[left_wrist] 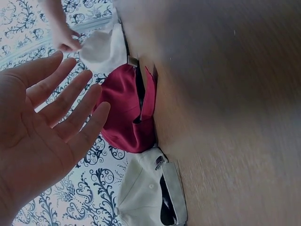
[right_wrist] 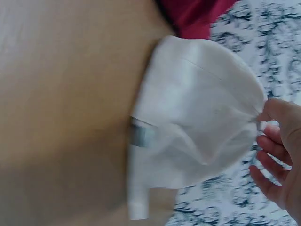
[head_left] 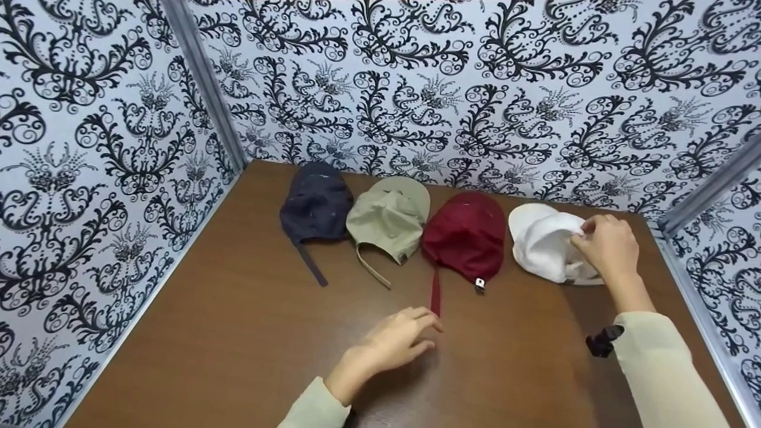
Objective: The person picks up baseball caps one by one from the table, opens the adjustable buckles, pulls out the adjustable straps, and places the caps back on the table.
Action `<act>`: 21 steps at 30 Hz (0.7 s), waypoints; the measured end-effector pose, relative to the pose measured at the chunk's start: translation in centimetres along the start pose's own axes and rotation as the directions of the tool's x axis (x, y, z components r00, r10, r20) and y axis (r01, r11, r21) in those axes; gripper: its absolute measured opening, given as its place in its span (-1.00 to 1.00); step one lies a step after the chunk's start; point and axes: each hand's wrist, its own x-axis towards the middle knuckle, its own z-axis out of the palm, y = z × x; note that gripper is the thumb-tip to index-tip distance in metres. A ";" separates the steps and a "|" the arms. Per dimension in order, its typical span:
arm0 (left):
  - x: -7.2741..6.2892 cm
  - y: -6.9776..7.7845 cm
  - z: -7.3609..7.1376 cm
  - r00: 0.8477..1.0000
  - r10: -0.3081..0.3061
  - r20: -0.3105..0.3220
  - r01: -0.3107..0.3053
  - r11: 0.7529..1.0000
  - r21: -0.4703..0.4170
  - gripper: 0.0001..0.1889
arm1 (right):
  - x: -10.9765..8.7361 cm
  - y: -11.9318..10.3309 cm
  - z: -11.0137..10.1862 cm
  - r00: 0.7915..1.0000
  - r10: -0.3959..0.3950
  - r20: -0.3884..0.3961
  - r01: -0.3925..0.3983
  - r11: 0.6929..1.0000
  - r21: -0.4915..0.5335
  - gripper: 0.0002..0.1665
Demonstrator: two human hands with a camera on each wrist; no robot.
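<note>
At the right end of a row of caps, my right hand (head_left: 609,244) pinches the top of a white cap (head_left: 544,244) between thumb and fingertips. The right wrist view shows the white cap's (right_wrist: 202,108) crown drawn to a point at the fingers, its strap and metal buckle (right_wrist: 141,134) near the table. My left hand (head_left: 395,339) hovers over the table, fingers extended and holding nothing, near the strap of a red cap (head_left: 467,235). In the left wrist view the left palm (left_wrist: 42,141) shows with fingers spread.
Left of the red cap lie a beige cap (head_left: 386,220) and a navy cap (head_left: 315,205), straps toward me. All rest on a brown wooden table (head_left: 267,333). Patterned wall panels (head_left: 416,77) rise behind and beside it, with a metal post (head_left: 205,83) at the left corner.
</note>
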 end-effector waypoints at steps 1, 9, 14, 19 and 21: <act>-0.1 0.0 0.1 1.000 -0.002 0.006 0.003 1.000 -0.007 -0.75 | 0.0 -0.3 -0.6 1.000 -0.008 0.025 0.007 1.000 0.006 -0.64; -0.5 0.7 0.9 0.999 0.014 0.036 -0.013 0.999 -0.043 -0.74 | -1.2 -2.5 -5.1 0.978 -0.030 0.208 0.011 0.995 0.094 -0.65; -0.4 1.4 1.5 0.998 0.020 0.051 -0.016 0.997 -0.073 -0.75 | -2.4 -4.3 -8.0 0.945 -0.032 0.325 -0.010 0.992 0.125 -0.64; 0.2 2.3 2.2 0.999 0.023 0.038 -0.018 0.991 -0.129 -0.72 | -3.6 -6.8 -10.7 0.926 -0.016 0.377 -0.020 0.996 0.089 -0.62; 0.5 2.9 2.5 1.000 -0.003 0.031 0.008 0.987 -0.163 -0.67 | -4.2 -7.8 -11.5 0.922 -0.025 0.386 -0.012 0.996 0.094 -0.65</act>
